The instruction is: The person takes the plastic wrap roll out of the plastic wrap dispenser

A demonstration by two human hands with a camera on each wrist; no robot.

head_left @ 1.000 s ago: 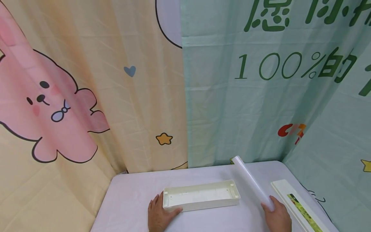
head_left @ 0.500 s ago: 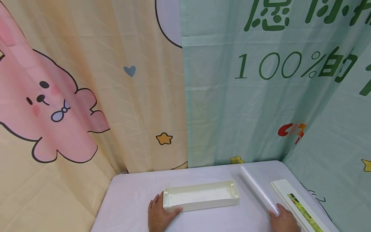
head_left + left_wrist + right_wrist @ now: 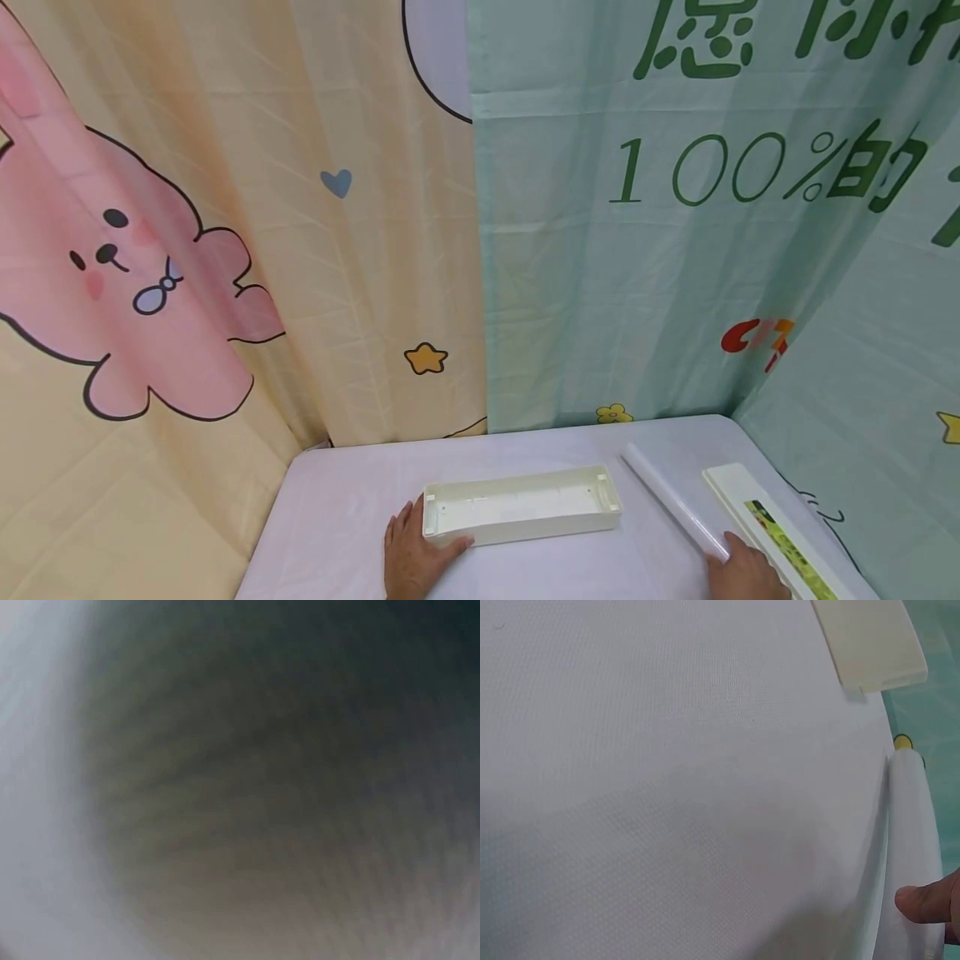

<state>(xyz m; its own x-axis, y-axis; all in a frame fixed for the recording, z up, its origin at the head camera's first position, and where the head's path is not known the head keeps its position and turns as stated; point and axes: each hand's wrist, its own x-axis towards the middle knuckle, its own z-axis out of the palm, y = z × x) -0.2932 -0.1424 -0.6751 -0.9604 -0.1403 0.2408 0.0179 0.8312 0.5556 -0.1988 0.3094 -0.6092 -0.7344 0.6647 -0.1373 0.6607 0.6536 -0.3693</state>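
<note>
A long, open, cream-white plastic box (image 3: pixel 525 533) lies crosswise on the table. My left hand (image 3: pixel 417 557) holds its left end, thumb along the front wall and fingers round the far side. To the right of the box, a roll of plastic wrap (image 3: pixel 667 493) lies slantwise on the table. My right hand (image 3: pixel 746 573) grips the roll's near end, and in the right wrist view the thumb (image 3: pixel 924 901) presses on the roll (image 3: pixel 911 832). The left wrist view is too dark and blurred to read.
Right of the roll lies a long white lid (image 3: pixel 727 482) with a yellow-green label (image 3: pixel 787 546), close to my right hand. Printed curtains (image 3: pixel 600 333) hang along the back and sides of the white-covered table (image 3: pixel 352 475).
The roll's raised far end has come down onto the table. My right hand has moved right and nearer to me with it. My left hand and the box have stayed put.
</note>
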